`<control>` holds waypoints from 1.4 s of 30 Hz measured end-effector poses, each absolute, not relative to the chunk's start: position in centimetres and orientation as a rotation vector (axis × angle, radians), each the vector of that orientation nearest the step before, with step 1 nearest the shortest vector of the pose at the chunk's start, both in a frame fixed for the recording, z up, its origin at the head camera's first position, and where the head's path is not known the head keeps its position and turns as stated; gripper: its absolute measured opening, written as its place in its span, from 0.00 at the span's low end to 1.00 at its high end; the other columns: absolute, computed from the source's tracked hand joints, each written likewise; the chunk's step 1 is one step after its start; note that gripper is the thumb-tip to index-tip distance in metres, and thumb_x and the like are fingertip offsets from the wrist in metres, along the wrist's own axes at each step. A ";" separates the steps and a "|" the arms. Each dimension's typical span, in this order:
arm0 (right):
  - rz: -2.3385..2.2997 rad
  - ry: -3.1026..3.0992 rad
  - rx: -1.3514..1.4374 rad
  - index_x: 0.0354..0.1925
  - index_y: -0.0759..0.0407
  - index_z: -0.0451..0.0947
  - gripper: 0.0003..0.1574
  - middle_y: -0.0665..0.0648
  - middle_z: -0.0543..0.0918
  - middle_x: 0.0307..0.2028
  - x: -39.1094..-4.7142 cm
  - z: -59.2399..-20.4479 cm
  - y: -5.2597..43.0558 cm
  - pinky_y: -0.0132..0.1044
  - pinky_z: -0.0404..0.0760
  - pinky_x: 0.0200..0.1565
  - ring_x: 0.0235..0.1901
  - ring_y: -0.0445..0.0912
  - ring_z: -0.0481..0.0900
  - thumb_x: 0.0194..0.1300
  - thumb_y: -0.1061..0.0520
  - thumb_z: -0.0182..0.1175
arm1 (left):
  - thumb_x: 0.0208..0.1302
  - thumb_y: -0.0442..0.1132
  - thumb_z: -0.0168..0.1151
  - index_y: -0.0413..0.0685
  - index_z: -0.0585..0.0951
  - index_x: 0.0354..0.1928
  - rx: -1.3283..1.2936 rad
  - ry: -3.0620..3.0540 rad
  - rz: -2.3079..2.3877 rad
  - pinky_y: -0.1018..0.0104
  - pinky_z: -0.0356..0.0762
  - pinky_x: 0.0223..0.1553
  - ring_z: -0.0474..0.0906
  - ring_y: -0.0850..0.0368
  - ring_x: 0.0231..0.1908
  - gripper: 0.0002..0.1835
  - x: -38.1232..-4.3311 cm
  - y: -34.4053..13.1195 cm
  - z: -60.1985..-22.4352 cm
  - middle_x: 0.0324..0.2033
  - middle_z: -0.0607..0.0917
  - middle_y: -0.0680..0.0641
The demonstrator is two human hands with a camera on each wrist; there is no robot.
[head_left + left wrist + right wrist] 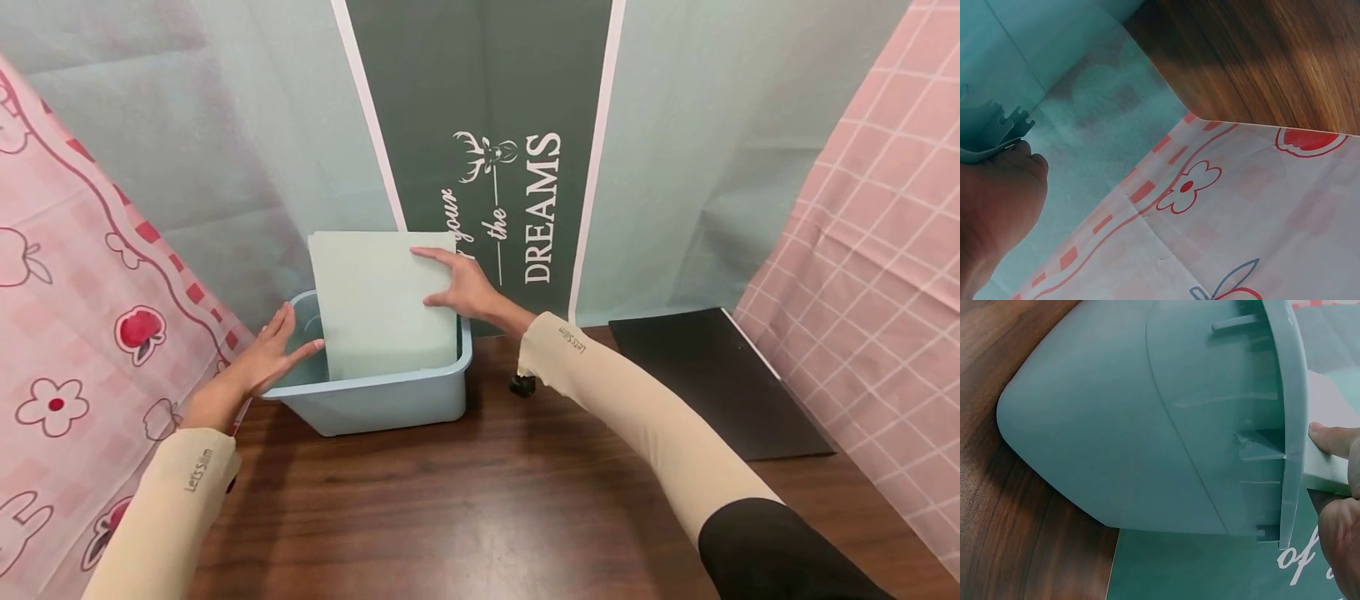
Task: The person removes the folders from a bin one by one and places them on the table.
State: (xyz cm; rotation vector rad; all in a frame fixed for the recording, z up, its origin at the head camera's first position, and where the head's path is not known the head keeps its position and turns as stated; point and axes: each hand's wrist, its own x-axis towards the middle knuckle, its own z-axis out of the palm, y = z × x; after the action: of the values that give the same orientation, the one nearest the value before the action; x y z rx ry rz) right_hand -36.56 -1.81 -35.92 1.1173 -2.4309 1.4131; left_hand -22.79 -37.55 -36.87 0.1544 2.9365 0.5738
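A pale rectangular stack [378, 300] leans upright in a light blue plastic tub [390, 408], rising well above the rim. My right hand [465, 283] grips the stack's right side, with thumb and index finger showing over its broad face. In the right wrist view, the thumb lies against the pale stack [1329, 469] just past the tub's rim [1294, 425]. My left hand [270, 354] is spread at the tub's left end, its thumb close to the stack's left edge. The left wrist view shows that hand [1007, 194] at the tub's ribbed rim, fingertips hidden.
A flat black sheet or folder [712, 383] with a white edge lies at the right of the brown wooden table [480, 517]. Behind stands a grey-green cloth [487, 75] with lettering. Pink patterned cloths [56, 350] hang along both sides.
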 end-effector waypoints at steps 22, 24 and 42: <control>1.501 -2.324 1.005 0.76 0.43 0.73 0.56 0.51 0.75 0.74 -35.8 -34.2 -0.2 0.42 0.78 0.66 0.69 0.48 0.77 0.53 0.67 0.81 | 0.80 0.68 0.47 0.37 0.27 0.82 0.186 2.960 0.493 0.27 0.34 0.77 0.29 0.26 0.81 0.57 -22.7 -37.5 -36.9 0.82 0.26 0.32; 1.513 -2.320 0.989 0.76 0.42 0.73 0.56 0.50 0.75 0.74 -35.7 -34.1 0.0 0.43 0.79 0.66 0.69 0.48 0.77 0.54 0.67 0.81 | 0.80 0.68 0.46 0.37 0.27 0.82 0.186 2.958 0.494 0.27 0.35 0.76 0.29 0.26 0.81 0.57 -22.7 -37.5 -36.9 0.82 0.26 0.32; 1.553 -2.222 0.870 0.76 0.46 0.73 0.56 0.51 0.75 0.75 -35.8 -33.3 1.1 0.40 0.73 0.70 0.73 0.44 0.71 0.53 0.66 0.82 | 0.80 0.67 0.46 0.37 0.28 0.82 0.198 2.950 0.511 0.27 0.35 0.77 0.29 0.26 0.81 0.56 -23.3 -37.8 -36.7 0.82 0.26 0.32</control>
State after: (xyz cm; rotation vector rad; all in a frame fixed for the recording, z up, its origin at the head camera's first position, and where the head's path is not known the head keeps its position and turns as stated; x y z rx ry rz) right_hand -35.79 1.06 -33.34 0.8698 -2.2220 1.5530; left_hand -23.26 -37.78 -36.66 0.1982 2.9504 0.5112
